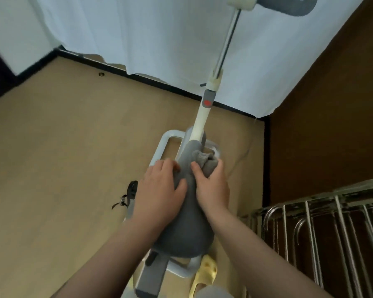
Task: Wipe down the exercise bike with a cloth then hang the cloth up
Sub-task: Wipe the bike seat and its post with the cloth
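At centre frame, the left hand (159, 186) lies flat, steadying the saddle (186, 231), while the right hand (211, 181) grips the bunched cloth (204, 161) to scrub its nose.

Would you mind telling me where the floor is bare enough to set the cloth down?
Bare floor lies left of the bike seat, bordered by the curtain. Right is crowded: the metal rack, and a yellow slipper under the seat.
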`<state>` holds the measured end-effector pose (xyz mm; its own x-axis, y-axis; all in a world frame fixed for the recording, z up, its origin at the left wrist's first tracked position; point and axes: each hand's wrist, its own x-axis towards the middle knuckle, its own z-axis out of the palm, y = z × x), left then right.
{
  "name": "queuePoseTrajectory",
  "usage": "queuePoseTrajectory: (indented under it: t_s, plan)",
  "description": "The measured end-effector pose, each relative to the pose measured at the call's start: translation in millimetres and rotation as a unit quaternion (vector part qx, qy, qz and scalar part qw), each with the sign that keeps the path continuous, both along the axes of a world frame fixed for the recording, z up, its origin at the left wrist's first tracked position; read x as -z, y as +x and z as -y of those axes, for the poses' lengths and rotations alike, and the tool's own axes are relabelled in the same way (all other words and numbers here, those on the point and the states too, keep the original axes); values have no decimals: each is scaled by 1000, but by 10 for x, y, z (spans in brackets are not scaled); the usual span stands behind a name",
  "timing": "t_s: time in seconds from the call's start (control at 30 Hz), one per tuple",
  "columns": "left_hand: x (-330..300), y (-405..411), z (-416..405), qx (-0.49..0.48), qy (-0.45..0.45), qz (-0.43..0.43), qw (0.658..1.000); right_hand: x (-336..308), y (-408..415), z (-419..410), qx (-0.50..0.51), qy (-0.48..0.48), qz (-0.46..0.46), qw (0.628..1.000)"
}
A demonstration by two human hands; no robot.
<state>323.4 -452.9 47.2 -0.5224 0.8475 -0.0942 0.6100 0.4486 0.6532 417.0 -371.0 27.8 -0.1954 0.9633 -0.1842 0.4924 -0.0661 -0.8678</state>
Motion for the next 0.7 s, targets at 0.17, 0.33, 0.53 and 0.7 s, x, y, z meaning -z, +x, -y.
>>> queuePoseTrajectory:
  t_s: [0.17,0.33,0.53,0.7]
  plan:
    - [66,109,-124,-67,-6,-26,997,46,-23,-113,-52,28,-57,997]
    - [76,147,-119,-112,14,-48,992,59,-151,-477,-59,-24,-115,991]
    - [45,231,-57,-170,18,-103,980,74,-82,-455,-351,261,12,899]
    - [54,320,85,-195,-9,-109,975,-94,-206,-738,-444,245,84,858]
